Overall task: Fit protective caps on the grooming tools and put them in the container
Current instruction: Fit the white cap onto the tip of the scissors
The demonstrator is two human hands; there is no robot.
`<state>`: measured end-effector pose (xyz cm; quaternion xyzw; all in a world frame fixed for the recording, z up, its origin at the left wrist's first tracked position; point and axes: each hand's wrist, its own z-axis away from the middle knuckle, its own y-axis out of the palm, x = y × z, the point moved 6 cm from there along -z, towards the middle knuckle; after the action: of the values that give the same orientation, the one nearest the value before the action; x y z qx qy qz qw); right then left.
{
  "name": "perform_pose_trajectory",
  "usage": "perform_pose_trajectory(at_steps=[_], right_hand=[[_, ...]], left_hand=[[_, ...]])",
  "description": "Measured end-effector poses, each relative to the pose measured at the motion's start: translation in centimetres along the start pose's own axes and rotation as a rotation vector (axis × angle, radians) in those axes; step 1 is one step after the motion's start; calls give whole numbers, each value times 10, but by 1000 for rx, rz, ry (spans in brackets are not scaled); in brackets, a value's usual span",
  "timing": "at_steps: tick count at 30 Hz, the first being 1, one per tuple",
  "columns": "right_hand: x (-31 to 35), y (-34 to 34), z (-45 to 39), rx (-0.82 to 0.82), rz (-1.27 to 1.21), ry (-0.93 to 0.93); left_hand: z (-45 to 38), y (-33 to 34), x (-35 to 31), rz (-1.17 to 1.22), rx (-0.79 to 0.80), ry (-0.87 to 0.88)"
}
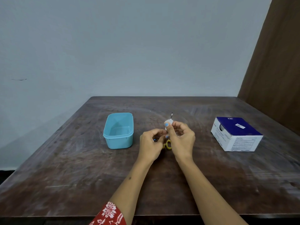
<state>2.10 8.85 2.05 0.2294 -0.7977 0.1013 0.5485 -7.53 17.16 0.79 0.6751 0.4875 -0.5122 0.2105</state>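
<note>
Both hands meet above the middle of the table. My left hand (151, 143) grips small scissors with yellow finger loops (168, 145), the loops hanging below the hands. My right hand (181, 137) pinches a small white cap (168, 122) at the scissors' blade end; most of the blades are hidden by fingers. A thin dark metal tool (171, 115) lies on the table just beyond the cap. The light blue plastic container (119, 140) stands open and looks empty, to the left of my hands.
A blue and white cardboard box (235, 133) sits at the right of the dark wooden table (81, 176). A grey wall runs behind the table, and a brown panel stands at the far right.
</note>
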Motion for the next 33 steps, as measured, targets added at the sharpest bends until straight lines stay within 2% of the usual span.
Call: perform_pose_trajectory(at_steps=[7,12,18,24,27,33], right_hand=[[-5,7,1,93,19,36],[3,-7,-2,-93,-11,-51],[4,-14,-5,-173,-20,-58],[-7,0,-4,14,-105,69],[-7,8,-1,114,-68,66],[-1,-3,-5,-32,-129,21]], left_hand=[[-2,-5,-2,27,-26,13],[-1,1,-1,49,28,-27],[0,3,2,-2,50,-48],[-2,-3,-3,-8,19,-10],[-3,-5,-5,22,24,3],[-2,-2,-5,44,32,-19]])
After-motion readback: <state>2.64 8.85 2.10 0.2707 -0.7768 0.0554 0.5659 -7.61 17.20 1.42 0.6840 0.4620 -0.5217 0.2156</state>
